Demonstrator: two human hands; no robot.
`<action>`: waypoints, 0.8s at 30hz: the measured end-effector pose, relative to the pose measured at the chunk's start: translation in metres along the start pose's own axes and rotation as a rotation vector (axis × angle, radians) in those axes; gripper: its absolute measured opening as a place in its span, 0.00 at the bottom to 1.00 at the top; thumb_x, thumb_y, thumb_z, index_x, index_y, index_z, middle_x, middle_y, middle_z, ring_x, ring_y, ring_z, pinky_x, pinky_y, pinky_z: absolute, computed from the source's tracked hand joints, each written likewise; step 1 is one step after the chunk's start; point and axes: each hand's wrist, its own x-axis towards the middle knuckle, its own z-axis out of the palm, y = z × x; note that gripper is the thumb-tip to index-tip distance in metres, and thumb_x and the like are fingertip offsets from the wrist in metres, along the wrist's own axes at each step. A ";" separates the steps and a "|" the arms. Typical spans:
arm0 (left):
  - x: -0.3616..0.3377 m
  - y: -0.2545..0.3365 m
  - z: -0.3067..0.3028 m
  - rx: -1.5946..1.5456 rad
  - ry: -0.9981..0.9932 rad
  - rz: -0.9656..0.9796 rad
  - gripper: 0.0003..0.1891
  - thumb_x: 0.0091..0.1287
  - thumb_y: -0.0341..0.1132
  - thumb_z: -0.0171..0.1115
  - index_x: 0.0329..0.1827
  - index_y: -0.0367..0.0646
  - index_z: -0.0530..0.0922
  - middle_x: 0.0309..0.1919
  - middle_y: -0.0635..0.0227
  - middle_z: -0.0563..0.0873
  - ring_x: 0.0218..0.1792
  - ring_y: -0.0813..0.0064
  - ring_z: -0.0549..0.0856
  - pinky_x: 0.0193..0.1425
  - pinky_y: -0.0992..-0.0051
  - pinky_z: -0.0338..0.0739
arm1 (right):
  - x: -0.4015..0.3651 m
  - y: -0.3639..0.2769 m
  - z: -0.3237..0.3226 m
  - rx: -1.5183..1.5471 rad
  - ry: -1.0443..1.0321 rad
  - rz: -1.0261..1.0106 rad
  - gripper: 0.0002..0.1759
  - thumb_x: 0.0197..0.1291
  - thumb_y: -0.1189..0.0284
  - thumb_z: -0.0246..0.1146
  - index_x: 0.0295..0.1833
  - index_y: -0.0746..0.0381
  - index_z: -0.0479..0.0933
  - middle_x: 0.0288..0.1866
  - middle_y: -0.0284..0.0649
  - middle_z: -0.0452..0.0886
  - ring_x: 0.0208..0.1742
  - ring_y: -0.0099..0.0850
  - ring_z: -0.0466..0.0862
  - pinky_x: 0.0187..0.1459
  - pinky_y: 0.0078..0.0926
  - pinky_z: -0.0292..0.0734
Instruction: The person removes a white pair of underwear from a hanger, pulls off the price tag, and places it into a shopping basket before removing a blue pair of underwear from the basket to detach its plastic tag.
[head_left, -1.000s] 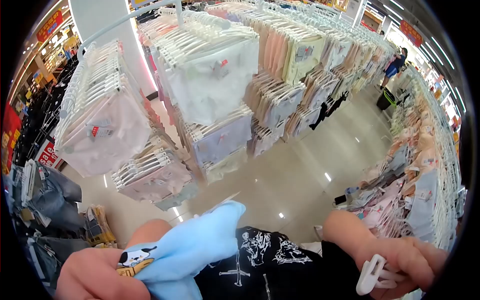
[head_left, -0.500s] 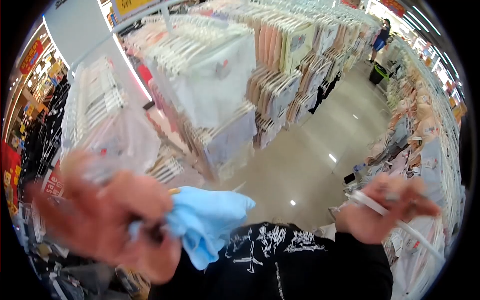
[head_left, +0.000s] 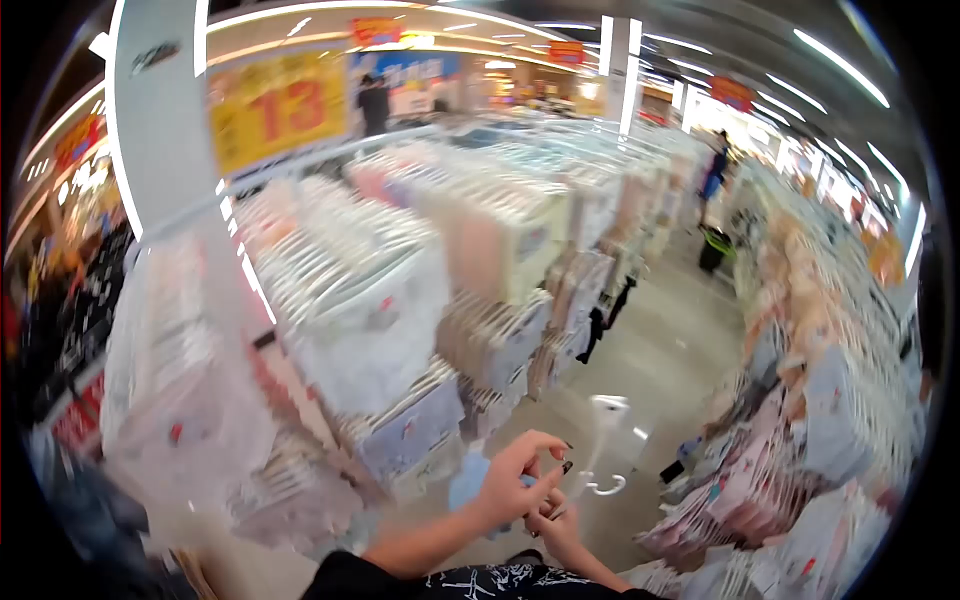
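In the middle of the lower view my two hands are close together, one overlapping the other. My left hand (head_left: pixel 512 488) has its thumb and index finger curled; its other fingers wrap around a light blue garment (head_left: pixel 466 484), partly hidden behind the hand. Lower and slightly right, my right hand (head_left: pixel 552 522) is closed at the white hanger (head_left: pixel 606 415), whose hook (head_left: pixel 606 488) points right. The hanger is blurred, and my hands hide where the grip lies.
Racks of pale hanging garments (head_left: pixel 360 330) stand on the left, with more clothes (head_left: pixel 810 400) along the right. Between them runs a shiny floor aisle (head_left: pixel 660 330). Further down it are a black-and-green basket (head_left: pixel 714 250) and a person (head_left: pixel 715 175). A yellow price sign (head_left: pixel 280 108) hangs upper left.
Both hands have come together at the centre, my left moving right with the blue garment and my right moving left with the hanger. The view has tilted up, showing more of the store.
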 end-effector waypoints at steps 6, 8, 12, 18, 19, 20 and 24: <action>0.055 -0.046 0.076 -0.057 -0.092 -0.073 0.11 0.53 0.21 0.57 0.39 0.38 0.73 0.29 0.74 0.73 0.19 0.90 0.67 0.22 0.88 0.61 | 0.036 -0.023 -0.085 -0.146 0.053 -0.028 0.11 0.47 0.75 0.64 0.39 0.65 0.76 0.22 0.30 0.76 0.23 0.16 0.74 0.24 0.12 0.68; 0.073 -0.065 0.100 -0.088 -0.038 -0.083 0.09 0.54 0.22 0.57 0.39 0.39 0.73 0.27 0.74 0.74 0.20 0.88 0.71 0.24 0.88 0.64 | 0.044 -0.042 -0.117 -0.162 0.118 -0.021 0.07 0.46 0.78 0.63 0.33 0.64 0.75 0.23 0.29 0.75 0.22 0.13 0.71 0.21 0.11 0.64; 0.110 -0.102 0.138 -0.191 0.045 -0.372 0.03 0.58 0.25 0.55 0.34 0.37 0.72 0.20 0.73 0.74 0.15 0.85 0.71 0.19 0.84 0.66 | 0.063 -0.059 -0.187 -0.309 0.268 -0.255 0.06 0.44 0.77 0.64 0.30 0.65 0.77 0.23 0.29 0.76 0.24 0.15 0.72 0.26 0.11 0.66; 0.154 -0.154 0.186 -0.357 0.028 -0.546 0.04 0.59 0.29 0.56 0.33 0.39 0.72 0.20 0.75 0.71 0.15 0.86 0.68 0.18 0.83 0.68 | 0.089 -0.072 -0.258 -0.285 0.334 -0.299 0.08 0.48 0.83 0.58 0.37 0.64 0.70 0.27 0.28 0.74 0.24 0.16 0.69 0.27 0.12 0.64; 0.160 -0.159 0.196 -0.339 0.026 -0.550 0.04 0.59 0.29 0.56 0.34 0.39 0.72 0.21 0.75 0.72 0.16 0.86 0.69 0.19 0.83 0.68 | 0.093 -0.076 -0.264 -0.242 0.349 -0.301 0.07 0.49 0.83 0.57 0.36 0.64 0.70 0.28 0.29 0.75 0.25 0.16 0.70 0.27 0.12 0.65; 0.164 -0.169 0.198 -0.356 -0.066 -0.533 0.07 0.58 0.29 0.58 0.37 0.39 0.72 0.26 0.73 0.74 0.24 0.86 0.73 0.25 0.83 0.71 | 0.098 -0.074 -0.272 -0.198 0.385 -0.230 0.04 0.53 0.81 0.54 0.35 0.64 0.71 0.29 0.31 0.75 0.28 0.17 0.72 0.29 0.13 0.68; 0.190 -0.188 0.220 -0.148 -0.211 -0.332 0.09 0.57 0.27 0.57 0.40 0.40 0.72 0.33 0.71 0.76 0.32 0.84 0.75 0.35 0.83 0.71 | 0.126 -0.101 -0.291 -0.096 0.553 -0.173 0.02 0.55 0.78 0.55 0.35 0.63 0.69 0.26 0.32 0.73 0.23 0.16 0.70 0.22 0.12 0.64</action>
